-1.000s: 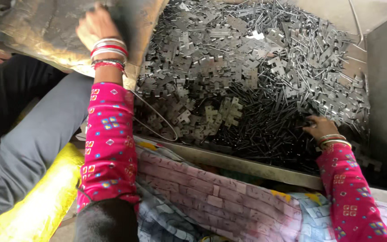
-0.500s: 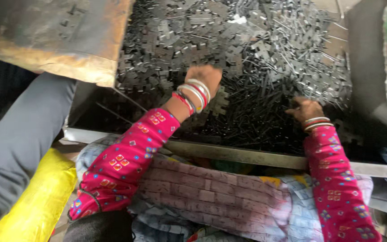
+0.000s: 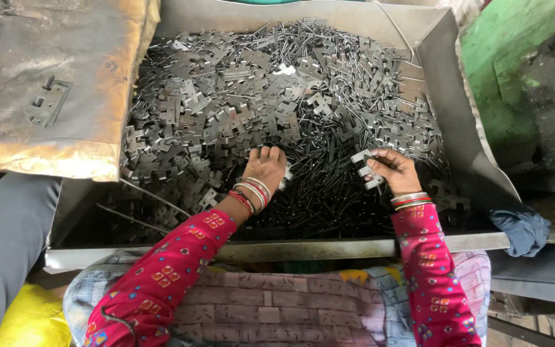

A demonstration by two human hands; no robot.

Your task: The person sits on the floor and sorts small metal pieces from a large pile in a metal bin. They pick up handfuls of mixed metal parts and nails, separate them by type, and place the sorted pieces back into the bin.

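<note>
A large metal tray (image 3: 457, 115) holds a heap of flat notched metal plates (image 3: 226, 115) and thin dark pins (image 3: 329, 193). My left hand (image 3: 266, 168), with bangles at the wrist, lies palm down on the plates and pins near the tray's middle, fingers spread. Further right, my right hand (image 3: 393, 171) holds a small pale notched plate (image 3: 362, 164) between its fingers, just above the pins. Both sleeves are red with a printed pattern.
A rusty metal sheet (image 3: 52, 83) with a small plate on it lies over the tray's left side. A person's grey-clad leg (image 3: 1, 250) is at the left, a yellow bag (image 3: 30, 318) below it. A blue cloth (image 3: 525, 230) and green machine (image 3: 528, 71) stand at the right.
My left hand has come down from the rusty sheet onto the heap in the tray. My right hand has lifted a pale notched plate off the pins.
</note>
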